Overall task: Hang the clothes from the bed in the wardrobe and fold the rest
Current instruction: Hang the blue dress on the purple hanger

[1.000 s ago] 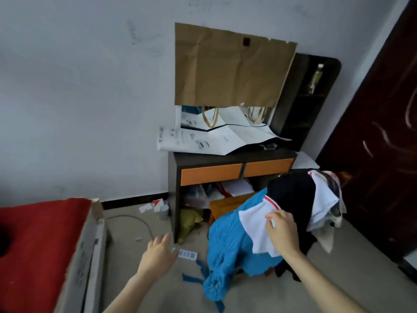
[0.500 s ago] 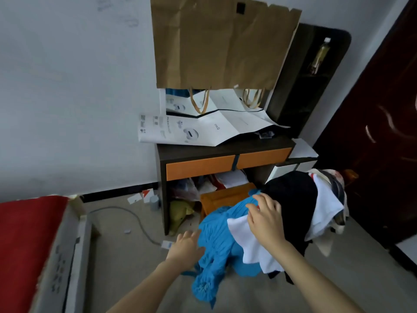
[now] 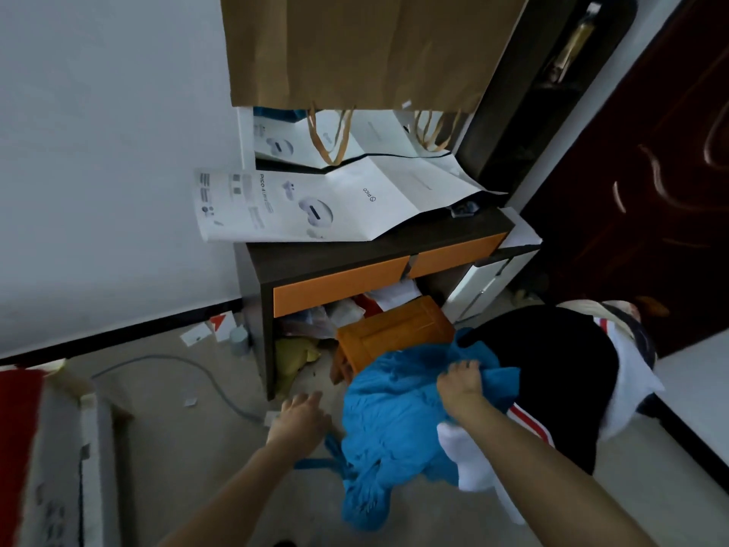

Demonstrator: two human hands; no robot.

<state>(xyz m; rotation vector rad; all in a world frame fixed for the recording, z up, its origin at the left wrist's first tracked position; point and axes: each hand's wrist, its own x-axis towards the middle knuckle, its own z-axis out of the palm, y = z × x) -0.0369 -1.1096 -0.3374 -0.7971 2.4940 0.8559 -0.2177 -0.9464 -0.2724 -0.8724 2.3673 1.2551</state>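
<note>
A heap of clothes lies low at the centre right: a bright blue knitted garment (image 3: pixel 390 424), a black garment (image 3: pixel 552 373), and a white garment with red stripes (image 3: pixel 469 463). My right hand (image 3: pixel 461 384) grips the top edge of the blue garment, fingers curled into the fabric. My left hand (image 3: pixel 301 422) hovers just left of the blue garment with relaxed fingers, holding nothing. A corner of the red bed (image 3: pixel 19 432) shows at the far left.
A dark desk with orange drawers (image 3: pixel 339 286) stands against the wall, with papers and a brown paper bag (image 3: pixel 367 49) on top. An orange stool (image 3: pixel 394 333) and clutter sit beneath it. A grey cable (image 3: pixel 189 369) crosses the floor. A dark red door (image 3: pixel 647 183) is at right.
I have moved closer and the view tilted down. My right hand went from the white garment to gripping the blue one. My left hand came nearer the pile.
</note>
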